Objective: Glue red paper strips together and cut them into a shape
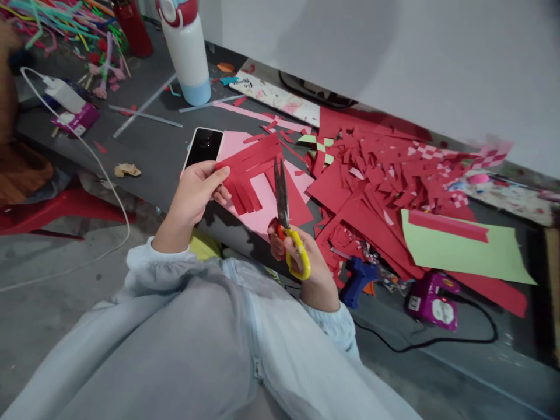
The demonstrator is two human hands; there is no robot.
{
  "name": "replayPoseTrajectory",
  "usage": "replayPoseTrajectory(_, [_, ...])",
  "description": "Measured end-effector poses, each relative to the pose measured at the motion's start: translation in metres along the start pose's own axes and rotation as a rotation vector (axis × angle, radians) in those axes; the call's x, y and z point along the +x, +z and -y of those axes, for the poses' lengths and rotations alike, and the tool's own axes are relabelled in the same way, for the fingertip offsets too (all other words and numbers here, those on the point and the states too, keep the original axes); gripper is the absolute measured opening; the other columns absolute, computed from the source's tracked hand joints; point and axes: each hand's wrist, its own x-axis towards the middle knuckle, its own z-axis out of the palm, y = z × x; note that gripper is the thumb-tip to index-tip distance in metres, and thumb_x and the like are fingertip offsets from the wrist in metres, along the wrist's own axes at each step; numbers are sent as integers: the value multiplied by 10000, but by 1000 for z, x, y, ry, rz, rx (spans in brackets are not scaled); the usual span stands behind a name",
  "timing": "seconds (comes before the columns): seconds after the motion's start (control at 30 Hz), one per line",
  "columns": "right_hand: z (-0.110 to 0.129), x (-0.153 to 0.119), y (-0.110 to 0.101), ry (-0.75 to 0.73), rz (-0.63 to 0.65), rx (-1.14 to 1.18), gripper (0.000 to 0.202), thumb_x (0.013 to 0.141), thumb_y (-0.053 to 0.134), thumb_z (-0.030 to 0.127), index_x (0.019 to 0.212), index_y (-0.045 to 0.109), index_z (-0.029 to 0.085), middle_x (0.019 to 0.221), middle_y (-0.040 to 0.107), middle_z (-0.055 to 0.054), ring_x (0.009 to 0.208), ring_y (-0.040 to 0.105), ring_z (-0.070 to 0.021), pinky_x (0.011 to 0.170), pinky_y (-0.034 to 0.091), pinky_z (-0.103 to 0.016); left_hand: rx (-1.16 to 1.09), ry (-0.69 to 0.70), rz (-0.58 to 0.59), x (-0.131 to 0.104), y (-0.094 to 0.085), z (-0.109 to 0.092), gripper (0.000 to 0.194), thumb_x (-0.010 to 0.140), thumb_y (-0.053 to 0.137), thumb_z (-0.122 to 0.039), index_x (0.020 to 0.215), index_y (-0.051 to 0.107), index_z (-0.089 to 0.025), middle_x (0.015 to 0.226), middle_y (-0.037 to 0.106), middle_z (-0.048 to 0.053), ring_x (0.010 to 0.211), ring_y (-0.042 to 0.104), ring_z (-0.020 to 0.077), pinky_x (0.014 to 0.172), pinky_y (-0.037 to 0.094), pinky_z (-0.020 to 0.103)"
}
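Note:
My left hand (202, 189) pinches the left end of a red paper (249, 166) that has long slits cut into it. Strips of it hang down over a pink sheet (262, 201) on the table. In my right hand (306, 256) are scissors (282, 195) with yellow and red handles, their blades pointing up and away from me, close to the right part of the red paper. The blades look slightly apart. A phone (205, 149) with a dark screen lies just beyond my left hand, on the pink sheet's left side.
A white bottle (186, 55) stands beyond the phone. Red paper scraps (380, 175) are heaped to the right, beside a green sheet (472, 248). Nearer are a blue glue gun (359, 280) and a purple box (433, 302) with a black cable. A person's arm (6, 87) shows at left.

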Motion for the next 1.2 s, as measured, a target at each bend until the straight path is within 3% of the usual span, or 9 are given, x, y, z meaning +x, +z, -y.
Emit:
replayPoseTrajectory(0.13, [5,4,4,-45,-79,42,490,675,801,607,909,636,210,642,446,50,523,401,-90,481,322,-261,26,-36,18,-2,1,0,180,797,714,-281,722,609,-156,443,592,-25,385,584,91,370,421,133])
replayPoseTrajectory(0.4, [17,29,10,-139,-374,206,473,592,873,419,920,596,220,681,549,59,513,441,-67,468,358,-233,99,-159,199,-9,5,1,196,804,698,-275,680,614,-148,451,591,-16,376,554,77,373,428,137])
replayPoseTrajectory(0.57, [18,40,14,-241,-428,245,474,614,850,391,769,424,252,560,454,103,483,447,-82,452,345,-233,149,-223,331,-14,6,6,163,834,675,-274,742,624,-149,487,629,-8,396,573,84,415,475,157])
replayPoseTrajectory(0.7, [19,44,17,-243,-488,177,460,605,826,290,782,403,257,505,400,132,439,387,-75,457,343,-240,157,-209,359,-15,7,11,157,826,694,-283,789,652,-137,530,654,-8,438,598,77,462,499,153])
replayPoseTrajectory(0.83, [21,47,19,-277,-523,129,424,603,797,282,760,404,255,509,405,117,451,388,-84,462,350,-252,187,-140,366,-16,5,15,216,808,733,-335,743,676,-137,442,544,-60,347,478,42,345,367,127])
replayPoseTrajectory(0.9, [22,47,17,-273,-541,94,420,611,794,305,749,401,260,526,424,99,469,405,-96,475,373,-265,171,-130,388,-16,5,17,292,786,759,-420,728,686,-143,460,566,-46,344,488,55,328,370,147])
replayPoseTrajectory(1.03, [20,46,11,-261,-533,56,422,595,808,385,840,486,264,733,598,10,600,516,-136,510,420,-281,91,-31,282,-18,6,21,471,726,769,-602,815,748,-139,772,756,77,635,705,144,585,593,241])
replayPoseTrajectory(1.13, [17,43,7,-237,-542,25,460,608,804,421,959,553,260,962,663,-48,675,549,-144,498,399,-268,53,68,103,-17,9,24,537,700,759,-659,864,772,-148,880,776,95,757,730,177,695,625,295])
replayPoseTrajectory(1.2, [16,41,6,-225,-554,-6,425,635,805,396,962,574,253,963,652,-39,625,509,-115,492,377,-263,39,142,-9,-16,9,25,467,667,822,-583,859,774,-160,901,777,82,795,730,173,702,617,270])
